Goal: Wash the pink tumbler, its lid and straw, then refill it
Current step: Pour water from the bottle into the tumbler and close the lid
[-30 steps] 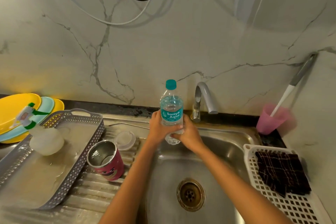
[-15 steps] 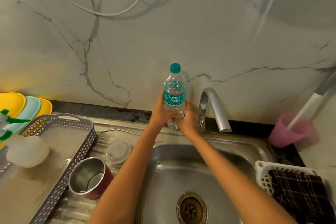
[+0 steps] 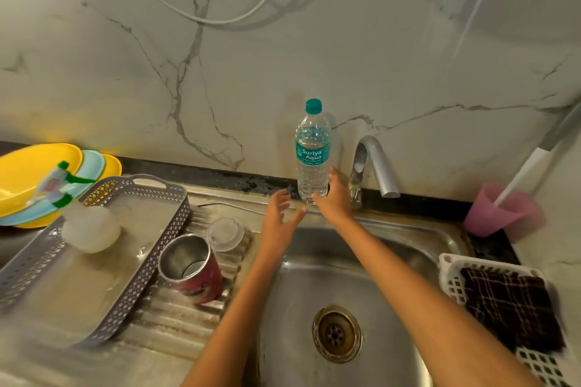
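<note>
touching upright water bottle, right hand

Pink tumbler standing open, clear lid just behind, metal straw lying beyond
</note>
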Demonstrator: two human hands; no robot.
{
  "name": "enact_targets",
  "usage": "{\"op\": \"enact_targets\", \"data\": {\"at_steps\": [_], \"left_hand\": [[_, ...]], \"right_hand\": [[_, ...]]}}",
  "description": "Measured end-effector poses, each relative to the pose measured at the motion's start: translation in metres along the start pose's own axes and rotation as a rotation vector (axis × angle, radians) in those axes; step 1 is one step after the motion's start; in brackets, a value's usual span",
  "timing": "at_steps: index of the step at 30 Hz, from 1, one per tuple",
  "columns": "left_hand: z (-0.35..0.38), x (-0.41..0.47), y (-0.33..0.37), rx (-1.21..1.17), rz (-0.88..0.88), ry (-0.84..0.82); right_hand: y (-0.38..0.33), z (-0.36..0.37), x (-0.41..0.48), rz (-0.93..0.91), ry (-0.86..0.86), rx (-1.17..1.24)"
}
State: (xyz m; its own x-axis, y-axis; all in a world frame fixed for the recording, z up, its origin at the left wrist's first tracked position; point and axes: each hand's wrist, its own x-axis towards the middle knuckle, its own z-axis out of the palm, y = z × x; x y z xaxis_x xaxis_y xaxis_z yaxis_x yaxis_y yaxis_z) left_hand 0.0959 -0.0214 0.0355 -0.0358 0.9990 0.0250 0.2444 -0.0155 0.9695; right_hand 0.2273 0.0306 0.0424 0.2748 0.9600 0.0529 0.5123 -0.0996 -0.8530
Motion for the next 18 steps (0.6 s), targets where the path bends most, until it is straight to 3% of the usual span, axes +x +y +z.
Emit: {"op": "enact_targets", "data": {"at_steps": [3, 7, 18], "left_hand": [[-0.019, -0.049, -0.012, -0.005, -0.004, -0.002], [-0.047, -0.103, -0.023, -0.013, -0.015, 0.053], [-0.117, -0.166, -0.067, 0.069, -0.175, 0.558]], "right_hand": [[0.000, 0.004, -0.023, 0.017, 0.024, -0.010], [0.005, 0.024, -0.058, 0.000, -0.091, -0.013], [-0.016, 0.080, -0.094, -0.153, -0.410, -0.102]]}}
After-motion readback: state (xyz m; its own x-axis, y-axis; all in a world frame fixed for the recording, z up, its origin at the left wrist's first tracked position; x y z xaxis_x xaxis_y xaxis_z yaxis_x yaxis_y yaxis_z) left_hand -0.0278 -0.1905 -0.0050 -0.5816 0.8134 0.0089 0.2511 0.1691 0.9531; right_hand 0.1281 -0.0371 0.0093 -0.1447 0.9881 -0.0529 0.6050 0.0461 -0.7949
